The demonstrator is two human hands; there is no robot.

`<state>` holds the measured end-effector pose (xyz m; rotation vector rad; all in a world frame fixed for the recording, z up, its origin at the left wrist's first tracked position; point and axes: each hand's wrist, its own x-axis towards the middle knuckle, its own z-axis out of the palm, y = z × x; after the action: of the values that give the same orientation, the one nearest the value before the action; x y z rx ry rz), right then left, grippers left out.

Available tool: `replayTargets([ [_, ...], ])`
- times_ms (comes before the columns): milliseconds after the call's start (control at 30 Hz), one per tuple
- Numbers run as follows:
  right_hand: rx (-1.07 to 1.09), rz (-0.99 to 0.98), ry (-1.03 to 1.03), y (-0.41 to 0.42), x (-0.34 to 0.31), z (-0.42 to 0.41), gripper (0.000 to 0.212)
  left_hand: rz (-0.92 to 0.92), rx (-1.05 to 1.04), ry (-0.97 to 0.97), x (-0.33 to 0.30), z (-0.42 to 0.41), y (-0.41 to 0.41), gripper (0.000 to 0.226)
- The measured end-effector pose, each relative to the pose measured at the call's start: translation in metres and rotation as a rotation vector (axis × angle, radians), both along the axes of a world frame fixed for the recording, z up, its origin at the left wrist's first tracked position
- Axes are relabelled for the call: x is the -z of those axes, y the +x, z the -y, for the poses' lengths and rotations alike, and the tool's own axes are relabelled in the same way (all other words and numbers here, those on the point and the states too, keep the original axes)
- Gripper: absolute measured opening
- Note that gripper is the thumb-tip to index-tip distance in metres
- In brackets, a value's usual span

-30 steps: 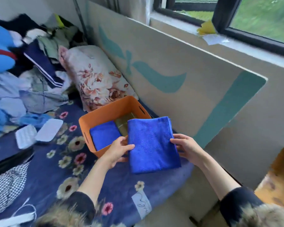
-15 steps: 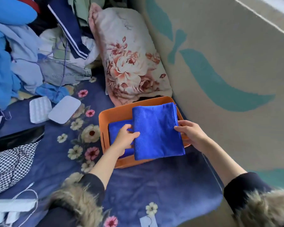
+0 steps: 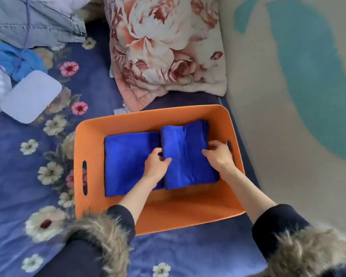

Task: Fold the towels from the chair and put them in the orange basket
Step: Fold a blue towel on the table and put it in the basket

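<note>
- Floral bedspread: dark blue with printed flowers, underlying everything else in view.
- Flowered pillow: propped just beyond the basket's far rim.
- Orange basket: rectangular, resting on the bedspread, slot handles in the left and right walls.
- Left folded towel: blue, lying flat on the basket floor.
- Right folded towel: blue, inside the basket beside the first, its left edge overlapping it.
- Left hand: gripping the left edge of the right folded towel, thumb on top.
- Right hand: fingers curled over the towel's right edge, near the basket's right handle slot.
- White rounded pad: lying on the bedspread, well left of the basket.
</note>
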<state>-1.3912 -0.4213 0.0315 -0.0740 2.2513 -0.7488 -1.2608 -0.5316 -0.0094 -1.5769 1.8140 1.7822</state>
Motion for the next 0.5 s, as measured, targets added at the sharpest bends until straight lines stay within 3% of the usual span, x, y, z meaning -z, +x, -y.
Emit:
replayTargets([
  [167, -0.115, -0.099, 0.136, 0.006, 0.016, 0.001, 0.041, 0.033, 0.025, -0.028, 0.019, -0.004, 0.001, 0.033],
  [300, -0.181, -0.264, 0.281, 0.014, 0.018, 0.004, 0.046, 0.022, 0.106, -0.212, 0.021, -0.005, 0.003, 0.046],
  [400, -0.448, -0.472, 0.351, 0.032, 0.021, 0.0, 0.065, 0.039, 0.394, -0.571, 0.023, -0.011, 0.013, 0.058],
  [500, -0.829, -0.62, 0.414, 0.036, 0.031, -0.002, 0.089, 0.061, 0.837, -0.849, 0.033, -0.011, 0.019, 0.074],
])
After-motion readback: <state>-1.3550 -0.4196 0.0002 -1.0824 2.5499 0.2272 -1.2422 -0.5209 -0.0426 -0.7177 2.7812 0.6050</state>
